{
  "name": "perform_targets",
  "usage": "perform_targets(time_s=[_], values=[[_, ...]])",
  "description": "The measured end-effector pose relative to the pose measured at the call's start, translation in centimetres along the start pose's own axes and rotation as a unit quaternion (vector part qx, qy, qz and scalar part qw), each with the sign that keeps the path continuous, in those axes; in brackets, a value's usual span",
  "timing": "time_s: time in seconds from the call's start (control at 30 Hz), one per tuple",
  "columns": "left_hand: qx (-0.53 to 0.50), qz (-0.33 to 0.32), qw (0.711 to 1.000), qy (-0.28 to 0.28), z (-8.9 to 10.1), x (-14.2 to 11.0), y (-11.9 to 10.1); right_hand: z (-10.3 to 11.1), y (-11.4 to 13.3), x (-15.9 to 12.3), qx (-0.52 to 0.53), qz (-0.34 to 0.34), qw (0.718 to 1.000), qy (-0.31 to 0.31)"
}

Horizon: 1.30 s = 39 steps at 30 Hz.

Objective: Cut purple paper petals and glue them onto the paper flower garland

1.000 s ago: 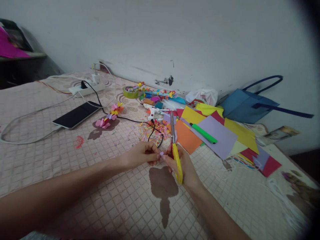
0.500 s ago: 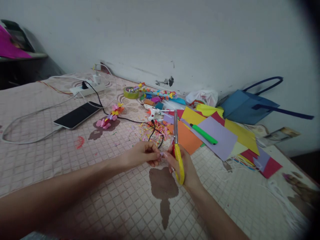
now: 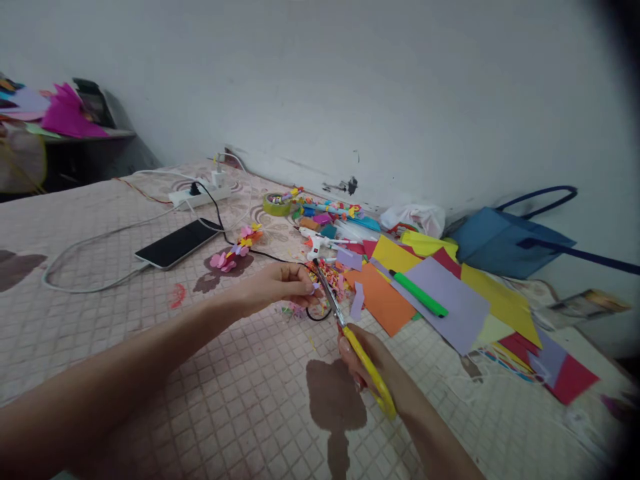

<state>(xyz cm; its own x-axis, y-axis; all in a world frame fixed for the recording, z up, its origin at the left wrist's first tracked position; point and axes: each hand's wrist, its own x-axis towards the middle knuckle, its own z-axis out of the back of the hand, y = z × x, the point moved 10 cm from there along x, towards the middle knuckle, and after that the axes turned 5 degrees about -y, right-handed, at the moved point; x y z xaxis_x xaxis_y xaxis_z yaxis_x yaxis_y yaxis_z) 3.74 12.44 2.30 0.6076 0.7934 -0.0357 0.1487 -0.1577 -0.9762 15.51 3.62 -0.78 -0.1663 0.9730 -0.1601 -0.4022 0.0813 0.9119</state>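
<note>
My left hand (image 3: 280, 287) is closed, pinching a small piece of purple paper (image 3: 315, 288) between thumb and fingertips. Wrapped round the yellow handles of a pair of scissors (image 3: 367, 363) is my right hand (image 3: 365, 353). The metal blades point up and to the left, close to my left fingertips, and look nearly closed. Beyond the hands lies a heap of tiny paper scraps (image 3: 334, 277) beside a white glue gun (image 3: 316, 247). A purple paper strip (image 3: 357, 301) lies just right of the blades.
Coloured paper sheets (image 3: 445, 300) with a green marker (image 3: 419, 293) spread to the right, before a blue bag (image 3: 510, 240). A paper flower string (image 3: 235, 248), a phone (image 3: 179, 244) and a power strip (image 3: 200, 195) lie left. Green tape (image 3: 277, 205) stands near the wall.
The scissors have swung from upright to tilted left, their tips now near my left fingers. My hands have moved apart. The view has shifted left and up.
</note>
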Motion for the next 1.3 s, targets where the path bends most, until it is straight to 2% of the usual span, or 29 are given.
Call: perform_targets(time_s=[0.33, 0.53, 0.7, 0.83, 1.13, 1.3], values=[[0.002, -0.004, 0.999, 0.041, -0.3, -0.1, -0.6, 0.0, -0.2, -0.1, -0.015, -0.012, 1.000, 0.025], [0.002, -0.015, 0.999, 0.044, -0.2, 0.0, -0.7, 0.4, 0.1, -0.3, -0.017, -0.012, 1.000, -0.004], [0.006, -0.009, 0.999, 0.049, -0.2, 0.1, -0.7, 0.0, 0.2, -0.4, -0.005, -0.009, 1.000, 0.019], [0.003, -0.001, 0.999, 0.051, -0.2, 0.1, -0.6, 0.4, 0.2, -0.3, -0.030, -0.009, 1.000, -0.002], [0.001, -0.001, 0.999, 0.043, -0.1, -0.1, -0.8, 0.2, 1.0, -0.1, -0.030, 0.002, 1.000, 0.007], [-0.002, 0.005, 0.999, 0.048, -0.1, 0.0, -0.7, 0.3, 0.5, -0.1, -0.051, 0.001, 0.999, 0.005]])
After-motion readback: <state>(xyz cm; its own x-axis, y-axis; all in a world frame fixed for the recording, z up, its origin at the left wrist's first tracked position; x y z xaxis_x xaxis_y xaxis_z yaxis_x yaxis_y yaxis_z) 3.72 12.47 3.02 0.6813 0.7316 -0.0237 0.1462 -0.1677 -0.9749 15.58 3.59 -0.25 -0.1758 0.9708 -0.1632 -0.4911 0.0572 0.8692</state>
